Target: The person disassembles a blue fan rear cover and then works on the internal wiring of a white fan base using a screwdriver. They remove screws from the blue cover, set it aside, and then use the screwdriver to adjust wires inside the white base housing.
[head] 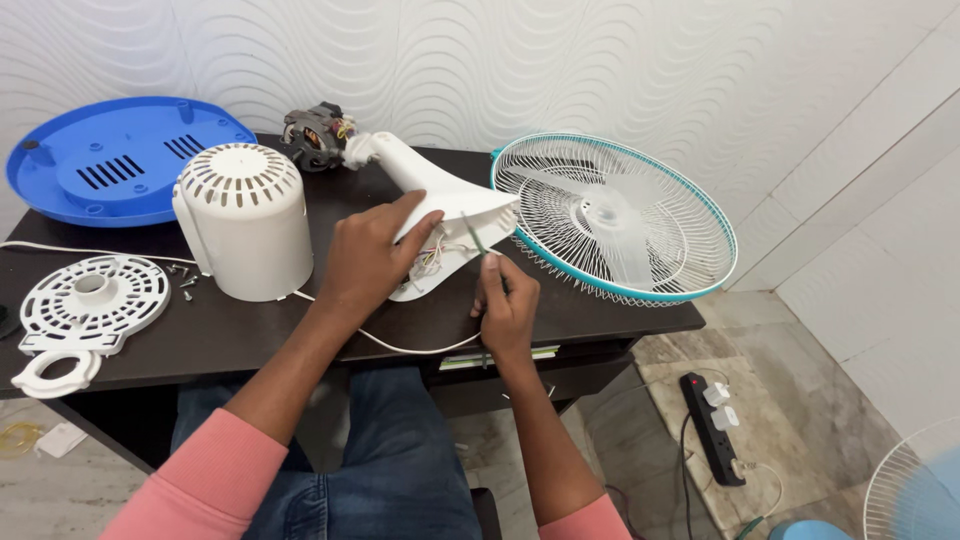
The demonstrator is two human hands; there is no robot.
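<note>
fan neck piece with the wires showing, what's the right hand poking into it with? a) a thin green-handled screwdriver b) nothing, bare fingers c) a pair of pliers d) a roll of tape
a: the right hand pinches a thin green-handled screwdriver whose tip points into the open end of the white fan neck, where loose wires show, while the left hand steadies the neck.

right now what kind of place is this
Probably a home or small repair corner: a dark desk holds a taken-apart fan, with its cage, motor and blue base, and a power strip lies on the tiled floor.
</note>
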